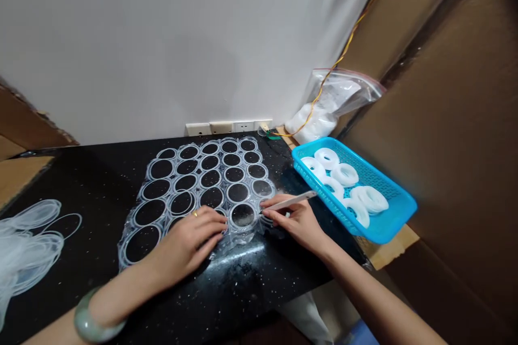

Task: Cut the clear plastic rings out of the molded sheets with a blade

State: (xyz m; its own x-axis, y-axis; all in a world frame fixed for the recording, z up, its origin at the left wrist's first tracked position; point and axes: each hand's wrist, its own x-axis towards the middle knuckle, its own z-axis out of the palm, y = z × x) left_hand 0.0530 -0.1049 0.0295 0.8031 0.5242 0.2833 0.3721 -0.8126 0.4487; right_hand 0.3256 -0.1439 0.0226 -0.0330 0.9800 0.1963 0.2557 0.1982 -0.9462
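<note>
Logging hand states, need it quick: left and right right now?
Left hand: open, fingers loosely bent, resting on the clear ring sheet.
Right hand: closed, holding a slim pale tool.

Sheet (pixel 198 172): no readable lettering
Tool (pixel 291 201): no marking that can be read
Basket (pixel 399 215): no readable label
Bag (pixel 343 89): no brand or print legible
Sockets (pixel 222 128): any lettering too small to read
Cardboard (pixel 457 118): no readable print
</note>
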